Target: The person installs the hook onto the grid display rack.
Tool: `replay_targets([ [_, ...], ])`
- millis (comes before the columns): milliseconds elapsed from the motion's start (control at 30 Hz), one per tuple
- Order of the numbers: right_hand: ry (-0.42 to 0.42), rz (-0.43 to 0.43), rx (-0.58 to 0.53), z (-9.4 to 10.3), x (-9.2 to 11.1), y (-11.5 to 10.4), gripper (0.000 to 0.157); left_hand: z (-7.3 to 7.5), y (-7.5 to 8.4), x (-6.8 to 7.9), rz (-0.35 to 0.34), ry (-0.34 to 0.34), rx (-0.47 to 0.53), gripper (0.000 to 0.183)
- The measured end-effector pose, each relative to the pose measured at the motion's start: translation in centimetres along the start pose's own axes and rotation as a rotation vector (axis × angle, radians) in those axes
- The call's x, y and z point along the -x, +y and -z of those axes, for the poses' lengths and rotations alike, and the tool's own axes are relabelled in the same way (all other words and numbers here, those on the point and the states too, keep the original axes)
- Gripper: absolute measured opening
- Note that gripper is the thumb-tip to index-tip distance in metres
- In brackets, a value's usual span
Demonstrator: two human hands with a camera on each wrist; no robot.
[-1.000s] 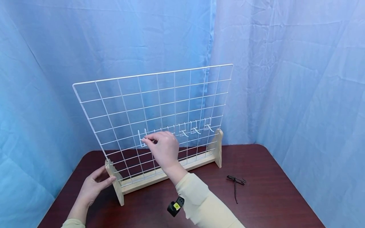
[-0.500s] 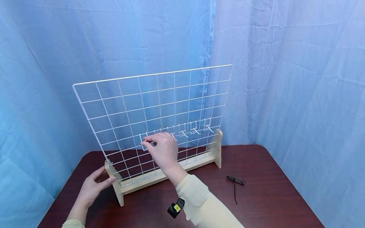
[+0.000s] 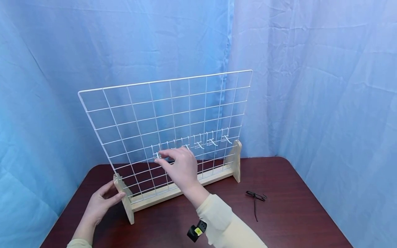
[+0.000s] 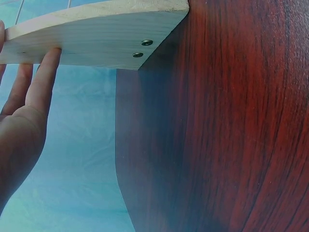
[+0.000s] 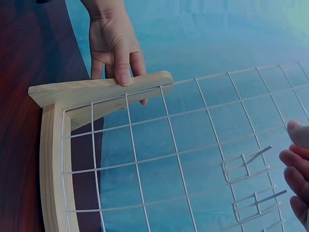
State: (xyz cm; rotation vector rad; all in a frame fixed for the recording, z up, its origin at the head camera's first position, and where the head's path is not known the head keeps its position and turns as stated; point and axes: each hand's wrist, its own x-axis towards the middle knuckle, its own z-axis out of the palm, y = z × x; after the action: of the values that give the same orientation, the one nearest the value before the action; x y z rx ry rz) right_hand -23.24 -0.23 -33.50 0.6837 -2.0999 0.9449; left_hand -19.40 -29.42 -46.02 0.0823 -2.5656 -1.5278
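Observation:
A white wire grid panel [image 3: 169, 81] stands upright in a pale wooden base [image 3: 158, 198]. My left hand [image 3: 100, 203] grips the base's left wooden upright [image 3: 125, 201], thumb at the front, other fingers behind. In the left wrist view that upright [image 4: 106, 38] shows two screws. My right hand [image 3: 180, 165] is close in front of the leftmost white hook [image 3: 157, 155], which hangs on the grid. The right wrist view shows a small gap between the hook [image 5: 245, 165] and the loosely bent fingers of my right hand [image 5: 299, 166].
To the right along the same row hang more white hooks [image 3: 212, 141], some partly behind my right hand. On the dark red table [image 3: 294, 213] lies a black metal hook [image 3: 255, 197], right of the base. Blue curtains [image 3: 124, 41] surround the table.
The leftmost hook was pinched in my right fingers, lowered slightly, then let go. My right hand has drawn back a little to the right and down. My left hand has kept its grip.

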Motion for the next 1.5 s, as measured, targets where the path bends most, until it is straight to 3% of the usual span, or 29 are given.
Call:
replay_targets([
  [233, -0.049, -0.004, -0.019, 0.8, 1.0, 0.4, 0.024, 0.2, -0.1, 0.0, 0.0, 0.01, -0.012, 0.068],
  [433, -0.04, 0.011, -0.028, 1.5, 2.1, 1.0, 0.024, 0.2, -0.1, 0.0, -0.003, 0.014, -0.007, 0.068],
  [667, -0.072, -0.034, -0.029, 2.2, 4.2, 2.3, 0.027, 0.2, 0.0, 0.0, -0.006, 0.011, 0.0, 0.068],
  [1100, -0.131, -0.177, 0.075, 3.1, 10.4, 7.6, 0.031, 0.0, 0.0, -0.1, -0.01, 0.012, 0.001, 0.067],
  [1500, -0.174, -0.403, 0.153, 5.7, 15.2, 12.6, 0.031, -0.1, 0.2, 0.1, 0.009, -0.009, -0.007, 0.069],
])
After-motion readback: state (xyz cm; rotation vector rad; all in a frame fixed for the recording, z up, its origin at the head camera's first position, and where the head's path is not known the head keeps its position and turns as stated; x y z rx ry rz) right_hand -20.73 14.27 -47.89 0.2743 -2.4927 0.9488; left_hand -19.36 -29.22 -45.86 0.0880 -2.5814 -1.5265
